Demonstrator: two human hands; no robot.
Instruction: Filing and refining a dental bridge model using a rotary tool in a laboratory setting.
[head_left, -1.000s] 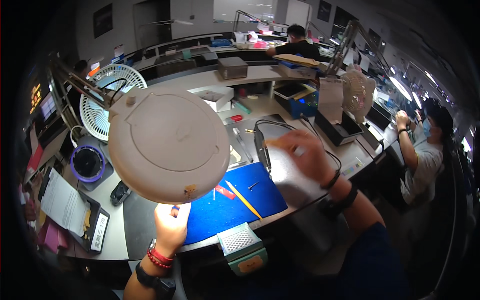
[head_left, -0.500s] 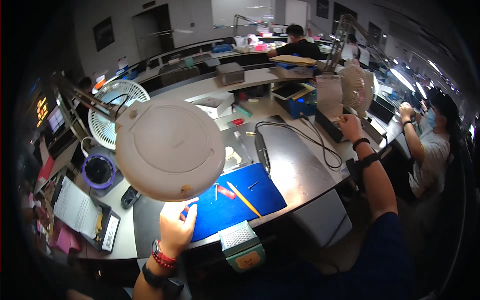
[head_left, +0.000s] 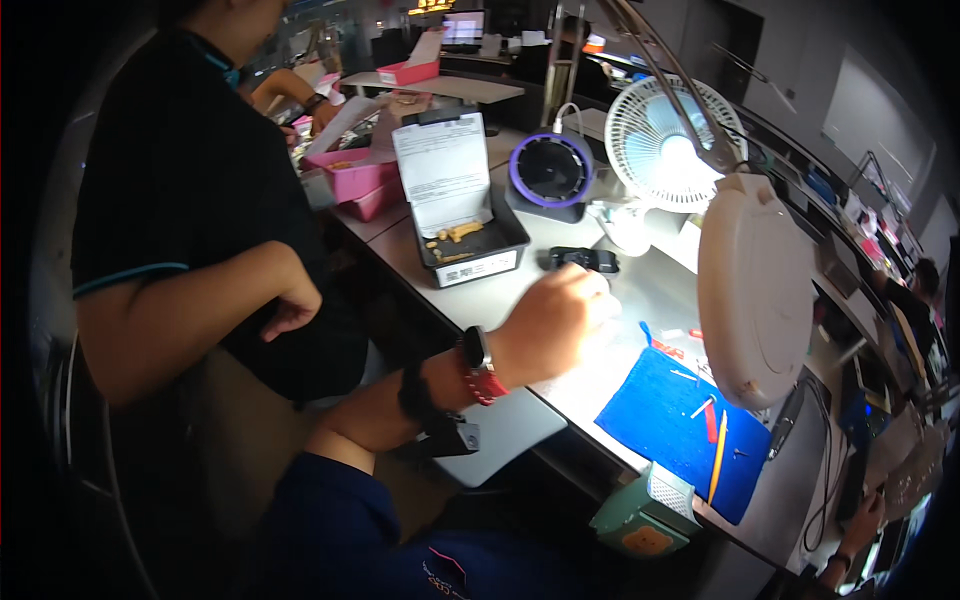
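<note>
My left hand (head_left: pixel 560 325) hangs over the left part of the workbench, fingers curled in and slightly blurred; whatever they hold, if anything, is hidden. Just beyond it lies a small black object (head_left: pixel 585 260). A black open box (head_left: pixel 480 268) with tan pieces inside and a printed sheet (head_left: pixel 440 165) in its lid stands past my wrist. At the lower right edge, my right hand (head_left: pixel 865 522) is small and dim beside another box; its fingers are unclear. On a blue cloth (head_left: pixel 640 405) lie a yellow pencil-like stick (head_left: pixel 718 460), a red strip (head_left: pixel 711 422) and small tools.
A large round lamp head (head_left: pixel 755 290) hangs above the cloth. A white fan (head_left: pixel 665 125) and a purple-rimmed round device (head_left: pixel 550 170) stand behind. A corded handpiece (head_left: pixel 787 425) lies right of the cloth; a green container (head_left: pixel 645 515) hangs at the front edge. A co-worker (head_left: pixel 200 170) is close at left.
The view has swung left, bringing the co-worker and black box into fuller sight. My left hand has moved left from the cloth's edge, its fingers now curled. My right hand sits near the picture's edge.
</note>
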